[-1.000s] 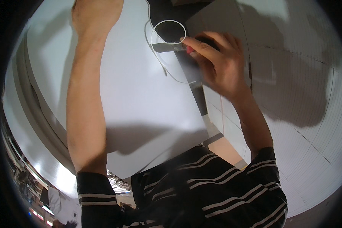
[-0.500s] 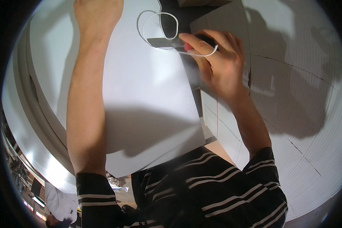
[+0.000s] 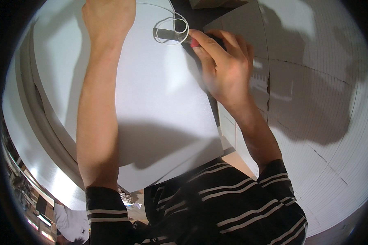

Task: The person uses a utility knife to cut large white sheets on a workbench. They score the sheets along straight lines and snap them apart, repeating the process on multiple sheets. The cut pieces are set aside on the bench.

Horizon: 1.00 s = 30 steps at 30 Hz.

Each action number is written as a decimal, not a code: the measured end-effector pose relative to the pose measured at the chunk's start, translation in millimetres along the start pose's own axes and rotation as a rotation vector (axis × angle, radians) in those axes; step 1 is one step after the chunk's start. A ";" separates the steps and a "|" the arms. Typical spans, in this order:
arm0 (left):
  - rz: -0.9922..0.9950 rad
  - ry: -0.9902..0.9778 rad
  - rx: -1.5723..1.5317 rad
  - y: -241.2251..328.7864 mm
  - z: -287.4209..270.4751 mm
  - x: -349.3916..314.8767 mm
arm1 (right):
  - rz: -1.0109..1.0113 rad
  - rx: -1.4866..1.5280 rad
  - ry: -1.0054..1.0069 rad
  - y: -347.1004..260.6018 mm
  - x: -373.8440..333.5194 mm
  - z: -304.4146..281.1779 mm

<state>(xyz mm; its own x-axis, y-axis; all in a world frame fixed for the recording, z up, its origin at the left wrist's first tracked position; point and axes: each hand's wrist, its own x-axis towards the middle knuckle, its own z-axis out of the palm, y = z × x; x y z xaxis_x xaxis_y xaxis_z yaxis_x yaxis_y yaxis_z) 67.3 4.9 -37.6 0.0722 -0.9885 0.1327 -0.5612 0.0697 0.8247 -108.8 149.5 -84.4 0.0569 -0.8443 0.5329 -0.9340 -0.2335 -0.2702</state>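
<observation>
Free panel [image 3: 163, 90] between forearms [image 3: 98, 106], strip [image 3: 174, 24] beyond

From my station I make out a black shirt [image 3: 237, 208] crossed by thin pale stripes [image 3: 107, 219] that run in pairs and slant over the torso. The left sleeve [image 3: 107, 198] finishes near the elbow in a plain black band beside one striped pair; I see the right sleeve [image 3: 274, 175] striped the same way. Both forearms [image 3: 97, 118] are bare, as are the left hand [image 3: 109, 16] and right hand [image 3: 228, 61]. A small pale printed mark [image 3: 154, 240] sits low on the shirt.
</observation>
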 end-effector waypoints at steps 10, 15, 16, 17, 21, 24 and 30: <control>0.245 0.228 0.049 -11.2 16.7 10.7 | 0.092 0.001 -0.053 -12.2 0.0 -16.1; 0.160 0.187 -0.054 6.7 14.1 4.3 | 0.092 0.007 -0.077 -14.3 -1.5 -25.7; 0.077 0.097 -0.028 13.0 9.6 4.1 | 0.099 -0.013 -0.087 -14.3 -1.2 -24.9; -0.007 0.006 -0.001 18.6 4.2 6.2 | 0.109 -0.027 -0.089 -14.2 -0.4 -23.1; -0.023 -0.065 -0.041 23.2 -1.5 -0.3 | 0.124 -0.063 -0.076 -15.8 0.2 -19.7; 0.157 0.159 -0.009 12.4 14.0 3.2 | 0.136 -0.101 -0.057 -18.9 0.0 -17.0; 0.130 0.097 -0.034 -10.5 20.6 8.5 | 0.162 -0.143 -0.028 -24.3 -0.4 -13.0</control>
<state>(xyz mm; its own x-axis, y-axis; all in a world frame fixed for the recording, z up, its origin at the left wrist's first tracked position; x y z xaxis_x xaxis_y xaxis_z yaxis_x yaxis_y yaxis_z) 56.8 -7.0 -56.5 0.0805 -0.9534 0.2908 -0.5428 0.2028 0.8150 -90.7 161.8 -67.6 -0.0899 -0.8788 0.4685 -0.9723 -0.0246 -0.2327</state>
